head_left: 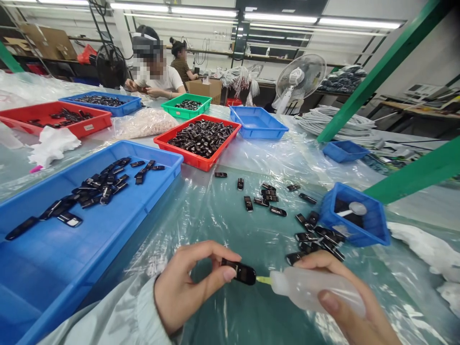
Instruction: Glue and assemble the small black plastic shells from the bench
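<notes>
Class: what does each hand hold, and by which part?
Left hand pinches a small black piece by one end; right hand grips a squeeze bottle around its body.

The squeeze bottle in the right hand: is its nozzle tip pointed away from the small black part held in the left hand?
No: the squeeze bottle in the right hand aims its yellow nozzle straight at the small black part pinched by the left hand.

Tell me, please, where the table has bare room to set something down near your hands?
Bare plastic sheet lies between the big blue tray and the scattered black parts. The right side is crowded: parts pile against the small blue bin.
</notes>
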The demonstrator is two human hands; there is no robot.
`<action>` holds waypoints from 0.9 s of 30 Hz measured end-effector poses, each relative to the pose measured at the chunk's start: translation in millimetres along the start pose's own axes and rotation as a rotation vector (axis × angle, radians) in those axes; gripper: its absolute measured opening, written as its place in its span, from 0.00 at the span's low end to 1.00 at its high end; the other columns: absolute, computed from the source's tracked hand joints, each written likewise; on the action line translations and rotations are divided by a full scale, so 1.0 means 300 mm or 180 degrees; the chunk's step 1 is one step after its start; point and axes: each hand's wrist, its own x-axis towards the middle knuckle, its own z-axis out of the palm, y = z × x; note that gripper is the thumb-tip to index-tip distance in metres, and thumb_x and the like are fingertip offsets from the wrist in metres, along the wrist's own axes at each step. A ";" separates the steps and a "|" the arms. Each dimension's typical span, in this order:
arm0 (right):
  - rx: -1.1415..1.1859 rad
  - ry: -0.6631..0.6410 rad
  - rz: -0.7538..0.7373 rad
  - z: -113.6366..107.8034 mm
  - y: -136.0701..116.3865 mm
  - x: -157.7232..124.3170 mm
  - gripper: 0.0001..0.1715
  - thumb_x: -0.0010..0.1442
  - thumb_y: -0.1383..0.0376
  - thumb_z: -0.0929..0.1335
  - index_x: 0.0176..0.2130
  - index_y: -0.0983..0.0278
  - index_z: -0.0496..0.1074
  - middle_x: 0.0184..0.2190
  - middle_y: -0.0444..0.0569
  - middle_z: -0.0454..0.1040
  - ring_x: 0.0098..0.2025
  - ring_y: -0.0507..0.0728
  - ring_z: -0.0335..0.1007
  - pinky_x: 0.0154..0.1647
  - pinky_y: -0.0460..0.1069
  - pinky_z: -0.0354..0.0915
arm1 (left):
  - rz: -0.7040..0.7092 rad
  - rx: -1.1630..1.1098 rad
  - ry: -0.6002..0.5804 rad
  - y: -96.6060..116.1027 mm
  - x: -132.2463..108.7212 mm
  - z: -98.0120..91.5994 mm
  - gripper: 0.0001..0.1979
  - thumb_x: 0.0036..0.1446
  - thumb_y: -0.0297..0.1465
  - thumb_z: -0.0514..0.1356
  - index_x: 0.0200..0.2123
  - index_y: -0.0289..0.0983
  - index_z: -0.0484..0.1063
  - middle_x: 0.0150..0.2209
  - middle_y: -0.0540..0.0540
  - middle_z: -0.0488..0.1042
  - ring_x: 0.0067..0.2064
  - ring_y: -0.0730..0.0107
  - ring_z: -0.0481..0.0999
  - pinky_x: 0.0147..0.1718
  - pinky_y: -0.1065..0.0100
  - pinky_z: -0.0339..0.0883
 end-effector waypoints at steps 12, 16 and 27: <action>-0.0207 0.0245 -0.0214 0.000 0.014 0.007 0.21 0.47 0.42 0.69 0.33 0.54 0.71 0.27 0.42 0.70 0.23 0.51 0.64 0.20 0.42 0.61 | 0.0218 0.0001 -0.0173 -0.002 0.011 -0.002 0.12 0.60 0.31 0.56 0.45 0.44 0.75 0.38 0.46 0.75 0.38 0.66 0.74 0.37 0.67 0.66; -0.0283 0.0314 -0.0250 -0.003 0.014 0.012 0.21 0.46 0.43 0.69 0.32 0.54 0.73 0.27 0.44 0.71 0.22 0.52 0.64 0.19 0.44 0.60 | 0.0111 0.0026 -0.0244 -0.007 0.009 -0.005 0.14 0.62 0.31 0.54 0.48 0.47 0.73 0.41 0.46 0.74 0.40 0.64 0.73 0.38 0.65 0.66; -0.0510 0.0222 -0.0328 -0.006 0.008 0.012 0.21 0.46 0.41 0.68 0.31 0.52 0.72 0.26 0.43 0.71 0.21 0.53 0.65 0.17 0.44 0.62 | 0.0210 0.0084 -0.0071 -0.018 0.007 -0.009 0.13 0.58 0.28 0.58 0.44 0.48 0.74 0.44 0.49 0.73 0.46 0.65 0.72 0.42 0.67 0.68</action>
